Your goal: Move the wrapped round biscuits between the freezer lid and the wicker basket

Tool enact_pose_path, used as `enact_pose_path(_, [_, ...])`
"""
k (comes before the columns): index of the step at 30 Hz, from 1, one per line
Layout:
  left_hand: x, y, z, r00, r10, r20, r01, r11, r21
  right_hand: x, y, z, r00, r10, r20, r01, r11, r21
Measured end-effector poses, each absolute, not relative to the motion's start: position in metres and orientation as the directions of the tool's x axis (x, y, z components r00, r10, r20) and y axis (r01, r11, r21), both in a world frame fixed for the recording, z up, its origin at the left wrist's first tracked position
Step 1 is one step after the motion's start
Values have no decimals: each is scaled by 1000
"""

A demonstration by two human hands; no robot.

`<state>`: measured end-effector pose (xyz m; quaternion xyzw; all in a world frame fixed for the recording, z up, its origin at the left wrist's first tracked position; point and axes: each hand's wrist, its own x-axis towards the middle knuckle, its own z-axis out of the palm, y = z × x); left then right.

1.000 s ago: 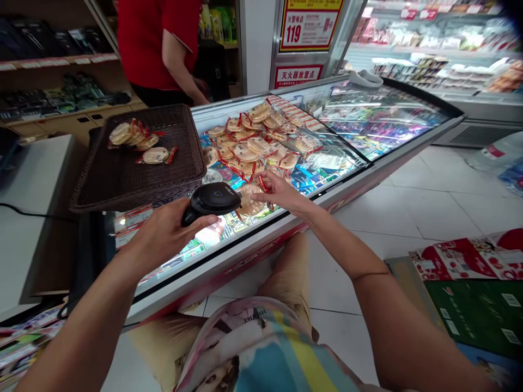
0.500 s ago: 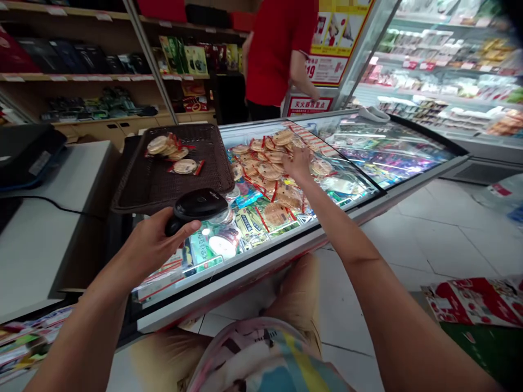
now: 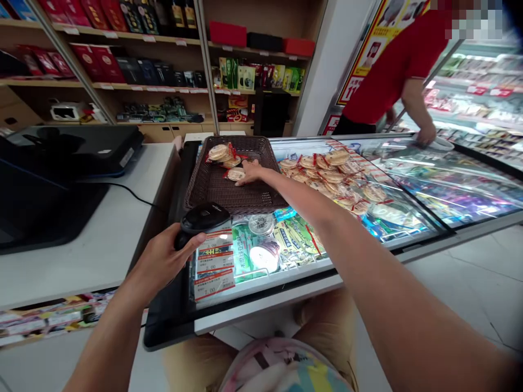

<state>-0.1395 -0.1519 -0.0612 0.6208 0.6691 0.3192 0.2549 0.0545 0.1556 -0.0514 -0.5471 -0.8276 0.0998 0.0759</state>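
My left hand (image 3: 161, 258) is shut around the grip of a black handheld barcode scanner (image 3: 204, 219), just in front of a dark wicker tray (image 3: 232, 144). My right hand (image 3: 251, 173) reaches over the tray, fingers extended, with its fingertips at a wrapped round biscuit (image 3: 236, 174). Nothing shows held in it. A small heap of the same red-edged packets (image 3: 219, 153) lies at the tray's far side. Many more wrapped biscuits (image 3: 322, 173) lie on the glass-topped chest freezer (image 3: 408, 188) to the right of the tray.
A white counter (image 3: 98, 218) with a black device (image 3: 69, 144) stands on my left. Wooden shelves of boxed goods (image 3: 245, 76) fill the back. A co-worker in a red shirt (image 3: 392, 87) rests a hand on the freezer's far side. Price labels (image 3: 214, 267) sit below the tray.
My right hand has moved left from the biscuits in the freezer to above the tray. The view has swung left. The scanner stays in my left hand, and the co-worker has moved closer to the freezer.
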Motion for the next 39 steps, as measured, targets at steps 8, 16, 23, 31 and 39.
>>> enact_pose_path(8, [-145, -148, -61, -88, 994, 61, 704, 19, 710, 85, 137, -35, -624, 777, 84, 724, 615, -314])
enact_pose_path(16, [-96, -144, -33, 33, 986, 165, 718, -138, 682, 177, 50, -21, -714, 607, 350, 519, 793, -317])
enact_pose_path(23, [-30, -137, -8, 198, 959, 202, 743, -281, 607, 247, 4, -30, -705, 572, 419, 484, 820, -305])
enact_pose_path(31, [16, -129, 2, 236, 960, 151, 829, -280, 483, 293, -12, -45, -642, 600, 477, 494, 800, -342])
enact_pose_path(39, [22, -132, 0, 205, 971, 125, 814, -240, 528, 328, -12, -62, -297, 773, 561, 614, 604, -508])
